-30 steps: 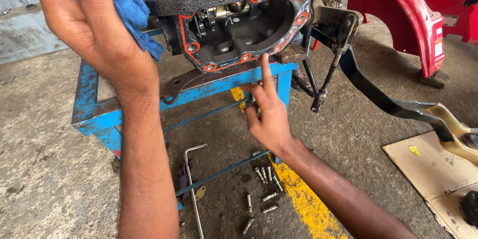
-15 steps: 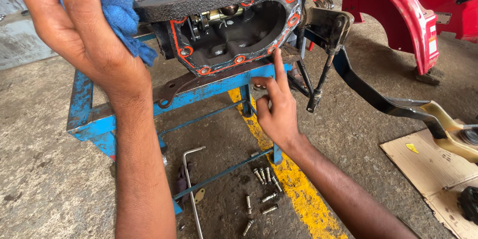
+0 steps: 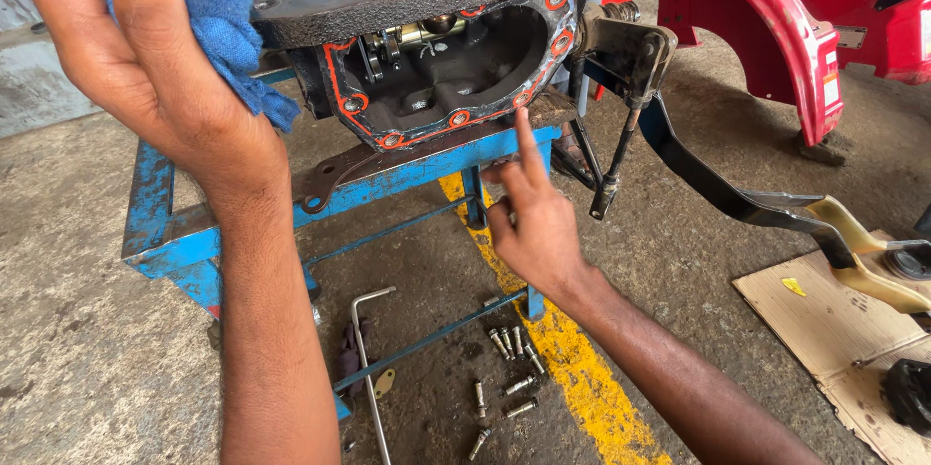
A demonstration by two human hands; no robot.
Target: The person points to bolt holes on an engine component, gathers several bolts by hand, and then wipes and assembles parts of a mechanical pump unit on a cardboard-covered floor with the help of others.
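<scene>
The left hand (image 3: 145,67) is raised, fingers curled closed in a grip. The right hand (image 3: 538,223) reaches forward, index finger extended upward.

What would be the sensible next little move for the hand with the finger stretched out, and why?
Probably the right hand should slide its fingertip on along the orange sealant bead edging the dark open metal housing. The finger already points at the rim's lower edge, and the left hand holds a blue cloth close by.
</scene>
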